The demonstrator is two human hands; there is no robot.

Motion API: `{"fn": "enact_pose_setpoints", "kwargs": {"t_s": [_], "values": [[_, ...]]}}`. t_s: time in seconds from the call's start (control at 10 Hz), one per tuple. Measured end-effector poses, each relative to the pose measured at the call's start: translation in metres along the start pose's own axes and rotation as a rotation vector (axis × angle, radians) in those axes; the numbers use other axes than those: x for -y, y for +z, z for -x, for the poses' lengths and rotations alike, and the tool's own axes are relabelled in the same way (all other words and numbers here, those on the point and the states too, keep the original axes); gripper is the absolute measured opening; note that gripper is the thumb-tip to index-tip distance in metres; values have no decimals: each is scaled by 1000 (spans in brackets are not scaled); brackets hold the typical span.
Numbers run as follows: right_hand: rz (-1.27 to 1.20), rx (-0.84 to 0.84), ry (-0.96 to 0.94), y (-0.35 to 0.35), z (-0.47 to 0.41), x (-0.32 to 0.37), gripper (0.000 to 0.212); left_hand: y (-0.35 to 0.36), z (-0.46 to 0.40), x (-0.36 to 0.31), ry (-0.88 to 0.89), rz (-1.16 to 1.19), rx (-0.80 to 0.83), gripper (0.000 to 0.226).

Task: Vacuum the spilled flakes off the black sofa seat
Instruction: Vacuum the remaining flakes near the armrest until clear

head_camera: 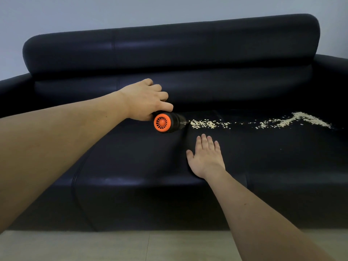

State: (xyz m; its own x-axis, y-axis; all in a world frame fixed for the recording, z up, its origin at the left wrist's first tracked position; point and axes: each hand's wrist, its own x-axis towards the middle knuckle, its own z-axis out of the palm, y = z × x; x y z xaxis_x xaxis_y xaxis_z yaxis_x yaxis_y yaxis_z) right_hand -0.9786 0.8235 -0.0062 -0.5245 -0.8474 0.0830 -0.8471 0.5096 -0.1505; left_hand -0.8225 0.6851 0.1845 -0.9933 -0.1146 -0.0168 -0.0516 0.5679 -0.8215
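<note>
A trail of pale flakes runs across the black sofa seat, from the middle out to a thicker heap at the right. My left hand grips a small black handheld vacuum with an orange vented rear end. Its nozzle lies low on the seat and points right, its tip at the left end of the flake trail. My right hand lies flat on the seat with straight fingers, in front of the flakes and holding nothing.
The sofa backrest rises just behind the trail, and a low armrest closes the right side. A seam in the seat runs beside my right hand. Pale tiled floor lies in front of the sofa.
</note>
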Motion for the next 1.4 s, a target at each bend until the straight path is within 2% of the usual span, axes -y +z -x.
{"fn": "enact_pose_setpoints", "kwargs": {"t_s": [0.3, 0.7, 1.4], "values": [[13, 8, 4, 2, -1, 0, 72, 10, -3, 1, -123, 64, 50, 46], [43, 0, 16, 2, -2, 1, 72, 9, -14, 0, -76, 34, 45, 46], [2, 4, 17, 1, -4, 0, 72, -1, -29, -15, -10, -37, -65, 49]]}}
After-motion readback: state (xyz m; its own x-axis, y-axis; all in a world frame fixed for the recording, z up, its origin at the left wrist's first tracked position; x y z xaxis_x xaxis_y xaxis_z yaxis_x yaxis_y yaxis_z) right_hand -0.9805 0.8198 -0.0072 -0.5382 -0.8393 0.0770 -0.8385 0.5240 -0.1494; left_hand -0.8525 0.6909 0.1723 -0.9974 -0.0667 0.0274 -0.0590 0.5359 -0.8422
